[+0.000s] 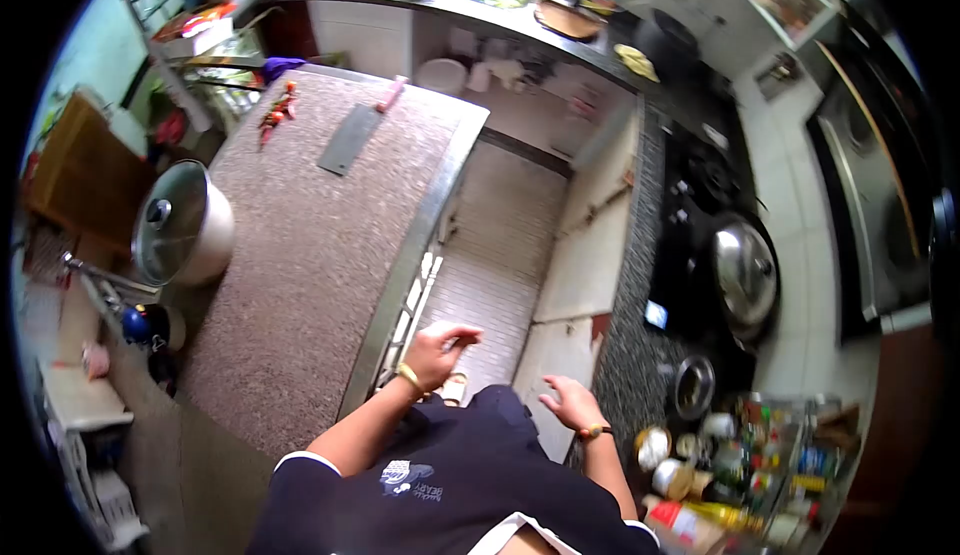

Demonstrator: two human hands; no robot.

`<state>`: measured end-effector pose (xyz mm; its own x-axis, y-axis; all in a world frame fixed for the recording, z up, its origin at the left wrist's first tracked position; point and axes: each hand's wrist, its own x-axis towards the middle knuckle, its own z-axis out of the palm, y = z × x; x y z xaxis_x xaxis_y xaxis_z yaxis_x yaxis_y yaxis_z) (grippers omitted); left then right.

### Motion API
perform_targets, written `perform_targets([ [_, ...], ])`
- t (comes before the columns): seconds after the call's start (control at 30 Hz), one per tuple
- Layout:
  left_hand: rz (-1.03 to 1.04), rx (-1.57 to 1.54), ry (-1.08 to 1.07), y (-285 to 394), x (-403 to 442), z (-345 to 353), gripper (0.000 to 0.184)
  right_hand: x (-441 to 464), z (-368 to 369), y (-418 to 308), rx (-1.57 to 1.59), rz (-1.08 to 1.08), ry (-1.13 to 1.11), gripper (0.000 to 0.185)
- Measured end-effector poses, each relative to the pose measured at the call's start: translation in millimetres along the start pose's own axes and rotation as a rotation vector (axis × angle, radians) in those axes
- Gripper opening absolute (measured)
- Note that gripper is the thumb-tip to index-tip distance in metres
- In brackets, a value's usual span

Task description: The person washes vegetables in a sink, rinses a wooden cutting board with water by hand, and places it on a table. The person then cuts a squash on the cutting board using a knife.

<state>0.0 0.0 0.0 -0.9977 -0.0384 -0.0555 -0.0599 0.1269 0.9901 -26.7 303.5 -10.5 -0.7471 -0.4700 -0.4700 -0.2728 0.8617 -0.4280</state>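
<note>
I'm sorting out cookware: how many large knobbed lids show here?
2: a glass lid on the white pot left of the table, and a metal lid on the stove at right. Others may be hidden.

Arms [370, 423] reaching forward, the left hand [438, 353] and right hand [573, 404] hover apart, loosely curled

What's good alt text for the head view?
A person's left hand and right hand, both seemingly empty, hover above a kitchen aisle. Left, a cleaver lies on a speckled tabletop near small red items, with a lidded pot beyond its edge; right, a lidded pan sits on a black stove.
</note>
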Motion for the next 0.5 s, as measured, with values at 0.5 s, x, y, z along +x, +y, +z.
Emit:
perform_targets([
  [0.5, -0.296, -0.644, 0.516, 17.0, 373.4, -87.0, 0.019, 407.8, -266.3, 94.3, -0.288, -0.370, -0.013, 0.042],
])
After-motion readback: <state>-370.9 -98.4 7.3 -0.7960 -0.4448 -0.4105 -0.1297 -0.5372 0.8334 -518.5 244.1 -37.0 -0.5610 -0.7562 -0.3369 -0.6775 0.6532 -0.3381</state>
